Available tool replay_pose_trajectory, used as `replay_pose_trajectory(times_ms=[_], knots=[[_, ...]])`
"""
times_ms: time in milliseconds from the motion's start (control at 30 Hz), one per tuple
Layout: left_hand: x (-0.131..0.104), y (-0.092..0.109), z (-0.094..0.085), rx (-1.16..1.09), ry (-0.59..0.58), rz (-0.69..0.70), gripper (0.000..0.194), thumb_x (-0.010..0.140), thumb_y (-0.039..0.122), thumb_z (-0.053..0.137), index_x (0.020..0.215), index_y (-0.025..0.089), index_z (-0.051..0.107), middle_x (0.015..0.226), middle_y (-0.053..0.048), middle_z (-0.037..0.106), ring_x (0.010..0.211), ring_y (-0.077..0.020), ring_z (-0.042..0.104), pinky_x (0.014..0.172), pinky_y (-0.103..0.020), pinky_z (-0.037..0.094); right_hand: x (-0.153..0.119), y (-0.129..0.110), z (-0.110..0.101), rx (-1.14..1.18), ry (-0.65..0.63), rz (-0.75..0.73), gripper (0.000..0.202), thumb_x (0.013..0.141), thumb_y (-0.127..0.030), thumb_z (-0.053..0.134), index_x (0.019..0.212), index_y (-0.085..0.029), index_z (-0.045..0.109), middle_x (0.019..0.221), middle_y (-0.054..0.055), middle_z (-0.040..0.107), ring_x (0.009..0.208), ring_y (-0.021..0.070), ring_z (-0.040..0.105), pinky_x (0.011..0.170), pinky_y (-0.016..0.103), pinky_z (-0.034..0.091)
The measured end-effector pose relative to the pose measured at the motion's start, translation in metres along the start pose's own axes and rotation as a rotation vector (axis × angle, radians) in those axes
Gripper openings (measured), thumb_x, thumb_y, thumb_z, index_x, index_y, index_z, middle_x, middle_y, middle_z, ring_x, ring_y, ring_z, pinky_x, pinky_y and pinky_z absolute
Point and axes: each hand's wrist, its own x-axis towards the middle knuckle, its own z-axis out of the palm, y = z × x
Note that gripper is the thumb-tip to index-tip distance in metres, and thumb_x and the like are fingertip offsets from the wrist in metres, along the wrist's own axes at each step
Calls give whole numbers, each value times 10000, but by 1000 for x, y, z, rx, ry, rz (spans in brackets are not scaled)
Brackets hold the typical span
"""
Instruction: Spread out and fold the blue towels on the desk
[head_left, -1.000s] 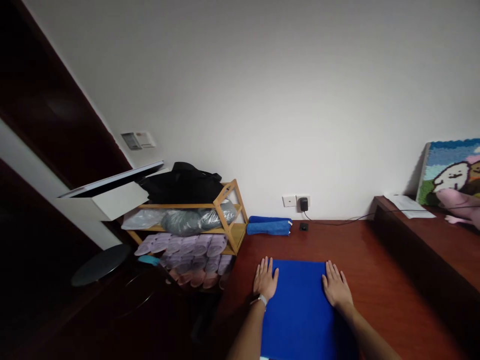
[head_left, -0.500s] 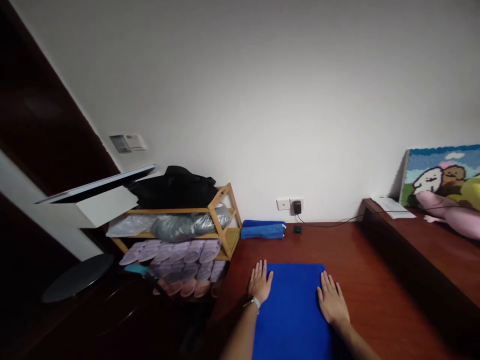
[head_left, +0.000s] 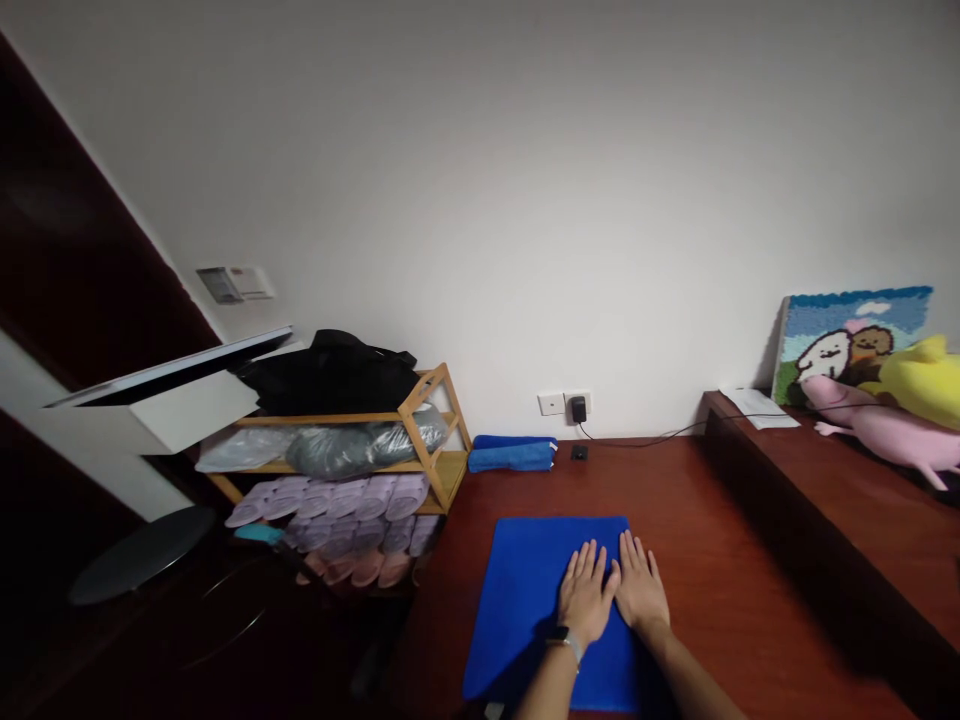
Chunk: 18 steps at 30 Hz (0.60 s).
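Note:
A blue cloth [head_left: 517,590] lies spread flat on the reddish-brown desk [head_left: 720,600]. My left hand [head_left: 589,598], with a watch [head_left: 564,638] on its wrist, rests palm down on the right half of the cloth, fingers stretched out. Beside it, my right hand [head_left: 641,590] lies flat over the cloth's right edge, fingers extended. The two hands are close together, the left thumb at the right hand's side. Neither hand grips anything.
Folded blue cloths [head_left: 514,455] lie at the wall by a wooden rack [head_left: 442,440] of slippers [head_left: 367,500]. A black plug [head_left: 577,408] trails a cable to the raised shelf at right, which holds paper [head_left: 757,408] and a pink plush toy [head_left: 885,425]. A round stool [head_left: 142,555] stands left.
My left hand has moved right, from the cloth's left edge to beside my right hand. My right hand remains at the right edge. The view has shifted slightly right.

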Motion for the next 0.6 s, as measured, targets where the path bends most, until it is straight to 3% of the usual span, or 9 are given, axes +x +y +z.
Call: replay_pose_trajectory(times_ms=[67, 200, 300, 400, 600], knots=[[-16, -30, -14, 43, -8, -62, 627, 1072, 534, 166, 1623, 249, 258, 1692, -44, 222, 1563, -221, 190, 1282, -454, 213, 1, -2, 0, 21, 9, 24, 671, 1007, -372, 117, 1613, -85, 150, 1702, 41, 138, 1578, 225, 98, 1275, 429, 64], [-55, -110, -47, 138, 7, -309, 717, 1051, 600, 191, 1614, 166, 284, 1680, -109, 224, 1554, -258, 218, 1269, -481, 234, 1, -3, 0, 55, 15, 26, 690, 1006, -415, 96, 1615, -94, 143, 1703, 30, 137, 1578, 224, 106, 1276, 434, 72], [-77, -147, -58, 174, 37, -387, 729, 1050, 595, 194, 1615, 142, 272, 1680, -103, 231, 1550, -252, 235, 1265, -460, 250, 0, -1, 3, 51, 24, 24, 698, 1003, -421, 98, 1615, -91, 154, 1703, 31, 141, 1577, 226, 109, 1276, 436, 68], [-84, -157, -55, 178, 62, -392, 743, 1047, 600, 190, 1616, 129, 266, 1681, -94, 240, 1552, -248, 230, 1267, -445, 251, 0, 0, 5, 34, 20, 35, 698, 1002, -423, 102, 1618, -99, 156, 1705, 34, 144, 1576, 225, 116, 1274, 434, 71], [-84, -152, -51, 180, 80, -387, 752, 1046, 588, 161, 1611, 107, 279, 1677, -100, 259, 1553, -242, 232, 1275, -427, 230, 2, -4, 2, -5, -3, 58, 688, 1005, -409, 109, 1619, -100, 152, 1703, 42, 153, 1573, 220, 138, 1271, 441, 96]])
